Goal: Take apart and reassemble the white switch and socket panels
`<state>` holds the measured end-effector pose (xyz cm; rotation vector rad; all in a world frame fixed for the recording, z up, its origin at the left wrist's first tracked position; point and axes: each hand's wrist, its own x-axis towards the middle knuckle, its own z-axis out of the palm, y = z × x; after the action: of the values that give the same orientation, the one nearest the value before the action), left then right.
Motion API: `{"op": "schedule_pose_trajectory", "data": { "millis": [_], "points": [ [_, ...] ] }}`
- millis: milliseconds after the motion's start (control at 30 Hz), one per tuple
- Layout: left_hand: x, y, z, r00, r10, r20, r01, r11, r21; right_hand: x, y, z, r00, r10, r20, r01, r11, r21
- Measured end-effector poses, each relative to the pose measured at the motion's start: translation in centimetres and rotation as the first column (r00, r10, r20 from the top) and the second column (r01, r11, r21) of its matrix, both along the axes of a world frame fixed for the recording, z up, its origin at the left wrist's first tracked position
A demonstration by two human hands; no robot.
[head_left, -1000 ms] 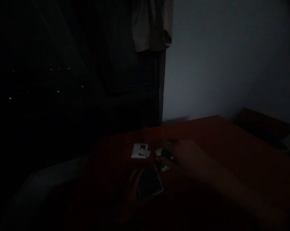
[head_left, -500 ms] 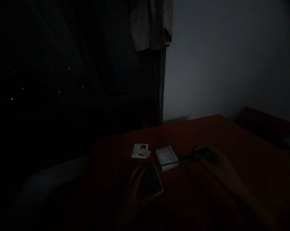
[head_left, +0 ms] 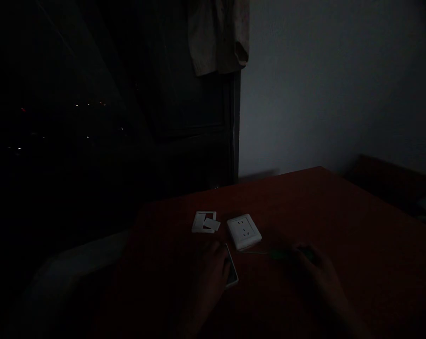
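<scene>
My right hand (head_left: pixel 317 263) is closed round the green handle of a screwdriver (head_left: pixel 278 254). Its thin shaft points left, passing just in front of a white wall socket (head_left: pixel 244 231) that lies face up on the table. My left hand (head_left: pixel 214 263) rests over a square white-rimmed piece with a dark inside (head_left: pixel 232 273) and hides its left half. The bent fingers reach onto the dark part; what they pinch, if anything, is hidden in the gloom. Behind that hand lies a white cover frame (head_left: pixel 198 221) with a small white plate (head_left: pixel 212 224) across it.
The room is very dark. The reddish-brown table (head_left: pixel 297 197) has its far corner near a pale wall (head_left: pixel 304 94). Cloth (head_left: pixel 218 37) hangs in front of a dark window at the back, with small lights on the left.
My left hand has shifted from the left edge of the white-rimmed piece to over it. My right hand has drawn the screwdriver nearer to me, so its shaft now shows in front of the socket.
</scene>
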<state>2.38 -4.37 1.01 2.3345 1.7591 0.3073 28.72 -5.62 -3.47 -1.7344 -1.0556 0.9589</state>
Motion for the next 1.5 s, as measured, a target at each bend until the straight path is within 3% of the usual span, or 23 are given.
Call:
{"op": "schedule_pose_trajectory", "data": {
  "millis": [267,567,1033,1500],
  "points": [
    [0.6,1.0,-0.2,0.999,-0.003,-0.036,0.003,1.000,-0.010,-0.1,-1.0,-1.1,1.000,0.006,0.013,-0.007,0.999,0.047],
    [0.8,0.3,0.3,0.999,-0.033,-0.041,0.033,0.999,0.003,-0.4,-0.8,-1.3,0.999,-0.017,0.045,0.013,0.995,0.102],
    [0.3,0.8,0.8,0.996,-0.086,-0.003,0.086,0.995,-0.046,-0.5,-0.8,-1.4,0.998,0.008,0.058,-0.011,0.998,0.060],
    [-1.2,0.8,1.9,0.998,0.009,0.054,-0.009,1.000,-0.006,-0.3,-0.8,-1.7,0.998,0.036,0.057,-0.039,0.997,0.059]
  ]
}}
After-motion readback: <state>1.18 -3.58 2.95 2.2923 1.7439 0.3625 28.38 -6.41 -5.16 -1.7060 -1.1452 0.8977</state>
